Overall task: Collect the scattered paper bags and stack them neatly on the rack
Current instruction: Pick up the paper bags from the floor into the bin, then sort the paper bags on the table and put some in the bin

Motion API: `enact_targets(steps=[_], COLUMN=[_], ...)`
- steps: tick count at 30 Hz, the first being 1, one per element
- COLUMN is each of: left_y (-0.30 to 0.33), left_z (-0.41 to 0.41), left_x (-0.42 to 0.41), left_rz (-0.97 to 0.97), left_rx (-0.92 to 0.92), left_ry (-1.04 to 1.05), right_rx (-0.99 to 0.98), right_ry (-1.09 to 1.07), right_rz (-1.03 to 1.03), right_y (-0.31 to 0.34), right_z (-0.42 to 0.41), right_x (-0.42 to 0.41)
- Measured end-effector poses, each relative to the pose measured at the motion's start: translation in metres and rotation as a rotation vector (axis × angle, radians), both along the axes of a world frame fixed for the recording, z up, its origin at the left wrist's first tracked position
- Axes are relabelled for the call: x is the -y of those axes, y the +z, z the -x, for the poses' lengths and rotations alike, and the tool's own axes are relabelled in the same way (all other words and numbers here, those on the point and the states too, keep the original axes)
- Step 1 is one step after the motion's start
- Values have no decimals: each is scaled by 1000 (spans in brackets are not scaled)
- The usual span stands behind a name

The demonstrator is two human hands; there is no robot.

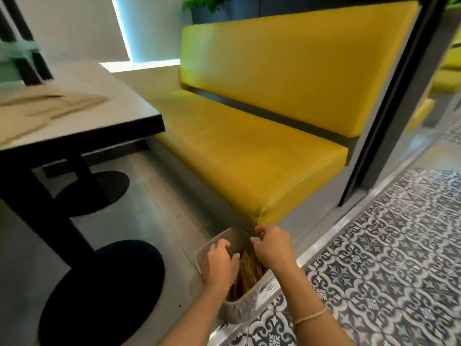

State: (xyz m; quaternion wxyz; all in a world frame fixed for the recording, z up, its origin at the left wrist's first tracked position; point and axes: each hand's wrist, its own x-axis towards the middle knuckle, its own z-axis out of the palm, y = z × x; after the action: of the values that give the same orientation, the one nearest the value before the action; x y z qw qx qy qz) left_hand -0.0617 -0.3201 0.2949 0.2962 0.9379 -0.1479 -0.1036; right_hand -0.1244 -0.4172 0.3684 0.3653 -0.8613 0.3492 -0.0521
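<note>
A grey plastic basket (237, 312) stands on the floor at the corner of the yellow bench. Brown paper bags (249, 272) stand on edge inside it, packed side by side. My left hand (220, 264) reaches into the basket's left half, its fingers curled down over the tops of the bags. My right hand (272, 248) hovers over the basket's far right rim with fingers loosely curled, and I see nothing held in it. The hands hide part of the bags.
A yellow padded bench (249, 156) runs back from the basket. A marble-topped table (74, 108) on black pedestal bases (99, 293) stands to the left. Patterned floor tiles (386, 258) lie to the right behind a metal strip, beside a black post (389, 101).
</note>
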Motion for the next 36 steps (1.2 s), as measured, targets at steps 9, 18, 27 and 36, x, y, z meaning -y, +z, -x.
enact_targets(steps=[9, 18, 27, 36], left_y=[177, 352, 437, 406], left_z=[28, -13, -50, -114], left_x=[19, 12, -81, -224], left_rz=[69, 95, 30, -126], left_rx=[-36, 31, 101, -99], left_ry=[-125, -53, 152, 328], right_rx=[-105, -36, -6, -211], right_ry=[248, 381, 508, 736], right_rz=[105, 261, 238, 159], right_y=[177, 353, 409, 362], right_z=[12, -31, -89, -141], right_x=[6, 12, -41, -139])
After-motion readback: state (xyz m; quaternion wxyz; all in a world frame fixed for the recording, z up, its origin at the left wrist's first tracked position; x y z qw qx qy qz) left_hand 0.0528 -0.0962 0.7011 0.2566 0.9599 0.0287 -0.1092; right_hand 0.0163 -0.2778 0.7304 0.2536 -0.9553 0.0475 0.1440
